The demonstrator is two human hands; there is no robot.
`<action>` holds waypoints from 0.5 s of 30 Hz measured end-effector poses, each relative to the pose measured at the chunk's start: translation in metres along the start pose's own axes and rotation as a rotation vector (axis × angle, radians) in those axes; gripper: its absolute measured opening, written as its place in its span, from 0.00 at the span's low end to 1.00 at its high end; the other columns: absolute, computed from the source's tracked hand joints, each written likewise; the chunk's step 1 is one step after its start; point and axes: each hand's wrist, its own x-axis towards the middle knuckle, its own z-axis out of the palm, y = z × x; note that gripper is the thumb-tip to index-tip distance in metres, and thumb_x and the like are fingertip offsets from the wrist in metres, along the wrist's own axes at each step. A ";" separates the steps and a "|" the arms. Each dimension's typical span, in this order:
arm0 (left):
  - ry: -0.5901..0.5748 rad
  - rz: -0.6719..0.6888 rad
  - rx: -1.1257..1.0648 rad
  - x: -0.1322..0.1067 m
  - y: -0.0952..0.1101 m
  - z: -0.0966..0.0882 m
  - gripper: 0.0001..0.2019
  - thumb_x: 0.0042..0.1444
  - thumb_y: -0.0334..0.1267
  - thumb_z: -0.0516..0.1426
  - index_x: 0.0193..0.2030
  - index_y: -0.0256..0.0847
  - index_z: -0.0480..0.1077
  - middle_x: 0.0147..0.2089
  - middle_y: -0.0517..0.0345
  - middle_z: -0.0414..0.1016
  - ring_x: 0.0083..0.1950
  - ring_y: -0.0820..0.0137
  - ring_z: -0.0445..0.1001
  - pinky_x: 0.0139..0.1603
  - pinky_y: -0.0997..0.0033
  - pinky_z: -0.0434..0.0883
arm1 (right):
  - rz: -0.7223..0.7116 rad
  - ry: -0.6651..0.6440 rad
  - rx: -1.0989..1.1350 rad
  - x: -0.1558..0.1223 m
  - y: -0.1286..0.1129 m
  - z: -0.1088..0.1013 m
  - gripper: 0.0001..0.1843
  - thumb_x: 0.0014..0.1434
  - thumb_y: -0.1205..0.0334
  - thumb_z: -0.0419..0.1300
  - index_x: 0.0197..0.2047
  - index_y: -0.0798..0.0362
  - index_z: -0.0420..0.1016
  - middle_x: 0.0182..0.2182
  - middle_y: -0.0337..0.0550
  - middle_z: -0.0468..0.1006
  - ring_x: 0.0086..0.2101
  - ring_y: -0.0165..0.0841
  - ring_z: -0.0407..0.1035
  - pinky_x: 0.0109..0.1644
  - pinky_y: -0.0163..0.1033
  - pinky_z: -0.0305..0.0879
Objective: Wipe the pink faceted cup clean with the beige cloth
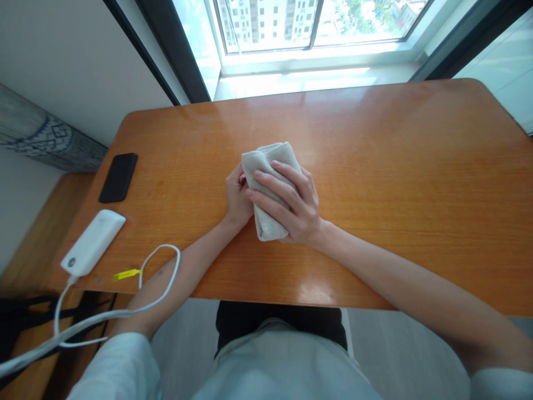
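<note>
A folded pale grey cloth [266,161] is held between my two hands over the middle of the wooden table [395,166]. My right hand [295,203] lies across its top and right side, fingers slightly apart and pressed onto the fabric. From the left, my left hand [240,197] grips the cloth's edge with curled fingers, which are partly hidden behind it. The cloth is folded into a thick, roughly rectangular pad and is tilted. Whether its underside touches the table I cannot tell.
A black phone [118,178] and a white power bank [94,242] lie at the table's left side. From the power bank runs a white cable [166,297], passing over my left forearm; a yellow tag [127,275] is beside it. Beyond the far edge is a window [312,25].
</note>
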 end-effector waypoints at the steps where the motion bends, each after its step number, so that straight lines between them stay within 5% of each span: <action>1: 0.009 0.002 0.000 0.002 -0.001 0.003 0.14 0.74 0.43 0.66 0.37 0.46 0.68 0.38 0.54 0.83 0.57 0.56 0.85 0.45 0.58 0.87 | 0.002 0.000 0.000 0.000 0.000 0.001 0.27 0.78 0.45 0.54 0.76 0.29 0.72 0.69 0.38 0.81 0.73 0.54 0.70 0.73 0.69 0.70; 10: -0.058 0.195 0.065 -0.009 -0.005 -0.012 0.22 0.63 0.39 0.75 0.31 0.47 0.65 0.29 0.60 0.72 0.45 0.61 0.83 0.36 0.63 0.84 | -0.090 0.121 -0.038 0.002 -0.002 -0.003 0.28 0.80 0.47 0.48 0.75 0.40 0.75 0.66 0.44 0.84 0.69 0.51 0.74 0.66 0.62 0.77; 15: -0.037 0.199 -0.052 0.005 -0.009 0.000 0.19 0.68 0.48 0.70 0.36 0.46 0.65 0.28 0.60 0.73 0.42 0.59 0.82 0.27 0.63 0.74 | -0.074 0.105 -0.025 0.007 -0.003 0.000 0.28 0.80 0.46 0.48 0.77 0.36 0.71 0.68 0.43 0.82 0.71 0.51 0.73 0.69 0.64 0.74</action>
